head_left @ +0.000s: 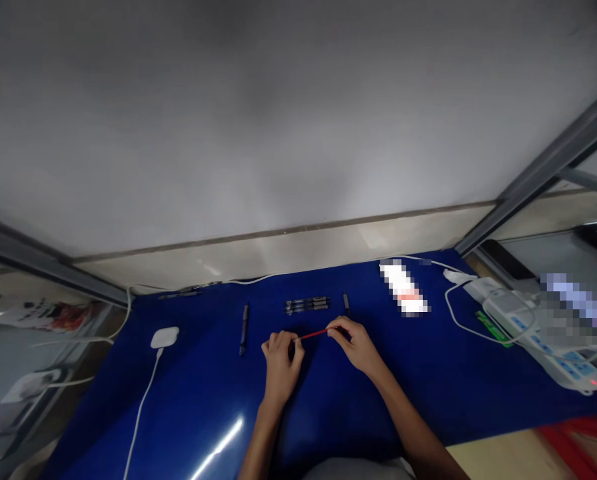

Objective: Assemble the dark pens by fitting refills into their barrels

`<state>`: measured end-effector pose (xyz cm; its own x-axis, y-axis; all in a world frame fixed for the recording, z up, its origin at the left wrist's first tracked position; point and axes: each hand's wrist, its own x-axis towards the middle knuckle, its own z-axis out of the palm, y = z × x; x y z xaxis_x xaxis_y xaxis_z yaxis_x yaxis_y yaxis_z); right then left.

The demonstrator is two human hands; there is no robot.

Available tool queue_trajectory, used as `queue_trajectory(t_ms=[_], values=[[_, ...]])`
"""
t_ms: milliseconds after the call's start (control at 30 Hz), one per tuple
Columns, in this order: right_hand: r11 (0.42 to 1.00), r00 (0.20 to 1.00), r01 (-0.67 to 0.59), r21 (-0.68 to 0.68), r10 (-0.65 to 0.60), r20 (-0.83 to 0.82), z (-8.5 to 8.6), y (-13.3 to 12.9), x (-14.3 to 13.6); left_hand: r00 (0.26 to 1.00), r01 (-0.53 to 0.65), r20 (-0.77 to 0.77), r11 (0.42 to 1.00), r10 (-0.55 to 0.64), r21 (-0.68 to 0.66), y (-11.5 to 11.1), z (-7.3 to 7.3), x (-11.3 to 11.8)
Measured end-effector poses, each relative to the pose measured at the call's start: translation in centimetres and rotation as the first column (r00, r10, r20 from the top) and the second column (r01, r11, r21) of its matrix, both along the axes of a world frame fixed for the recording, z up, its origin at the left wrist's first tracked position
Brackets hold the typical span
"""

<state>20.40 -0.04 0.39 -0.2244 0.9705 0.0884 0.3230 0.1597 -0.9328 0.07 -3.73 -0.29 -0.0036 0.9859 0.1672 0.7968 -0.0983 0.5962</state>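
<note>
Slim red stick-like rod point(314, 334), thin and straight, spans the gap between the two bare hands, each pinching one end. The left hand point(281, 360) closes thumb and fingertips on its left end; the right hand point(354, 343) pinches its right end the same way. Both tips are hidden under the fingers, so whether it is a pen refill or something else is hard to tell. The exposed middle lies directly between the two grips, over the glossy dark-blue tabletop point(328, 393).

Just beyond it lies a row of dark, clear-barrelled pens point(306, 305), side by side. A short grey-and-black pen part point(346, 303) sits near the right hand, its lower end hard to make out. Left of the left hand lies a single dark pen point(244, 329). Farther right, a bright phone-like slab point(403, 288) is blurred by pixelation.
</note>
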Motion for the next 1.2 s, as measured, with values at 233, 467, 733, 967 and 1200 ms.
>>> queue_trajectory(t_ms=[233, 467, 733, 967, 1200], values=[[1.0, 1.0, -0.001, -0.019, 0.001, 0.024, 0.1, -0.2, 0.2, 1.0, 0.016, -0.001, 1.0, -0.016, 0.007, 0.0, 0.1, 0.0], [1.0, 1.0, -0.013, 0.015, 0.013, 0.002, 0.2, -0.1, 0.2, 1.0, 0.017, -0.017, 1.0, -0.018, -0.017, -0.1, -0.1, -0.1], [0.989, 0.989, -0.133, 0.059, 0.128, 0.075, 0.1, -0.8, -0.8, 0.971, 0.174, -0.17, 0.985, -0.171, 0.0, -0.6, 0.7, 0.9], [0.978, 0.99, -0.096, 0.186, 0.074, 0.119, 0.3, -0.6, -0.8, 0.98, 0.144, -0.143, 0.989, -0.141, 0.01, -0.5, 0.6, 0.9], [0.873, 0.759, 0.285, 0.396, -0.458, 0.463, -1.6, 0.2, 0.5, 0.99, 0.087, -0.11, 0.996, -0.084, 0.029, -0.5, 0.3, 0.8]])
